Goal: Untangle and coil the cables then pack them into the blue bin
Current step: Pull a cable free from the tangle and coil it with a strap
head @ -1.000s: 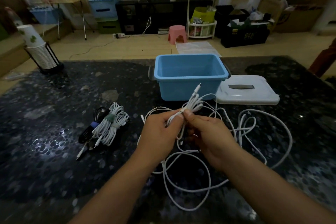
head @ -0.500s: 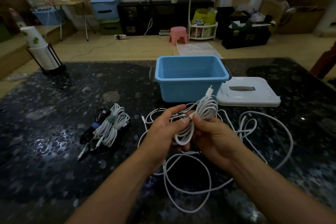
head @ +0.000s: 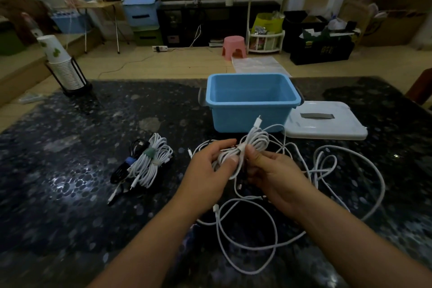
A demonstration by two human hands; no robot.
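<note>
Task status: partly complete. One white cable bundle [head: 152, 161], bound with a green tie, lies coiled on the dark stone table [head: 70, 170] beside a black cable [head: 124, 168], left of the hands. The blue bin [head: 252, 103] stands at the far side of the table with nothing visible inside; its white lid [head: 327, 121] rests just to its right.

The left hand [head: 208, 175] and right hand [head: 273, 175] both grip a small white coil [head: 247, 149] held above the table, fingers curled around it, thumbs pinching near its middle wrap. A white connector [head: 258, 121] projects upward from the coil. Loose white cable [head: 327, 170] remains spread on the table beneath and to the right.

Remaining, by judgement: securing this coil, coiling the loose cable, packing all bundles into the bin.

Compared with one second earlier, the coil is larger and more compact, and the hands sit slightly further apart.
</note>
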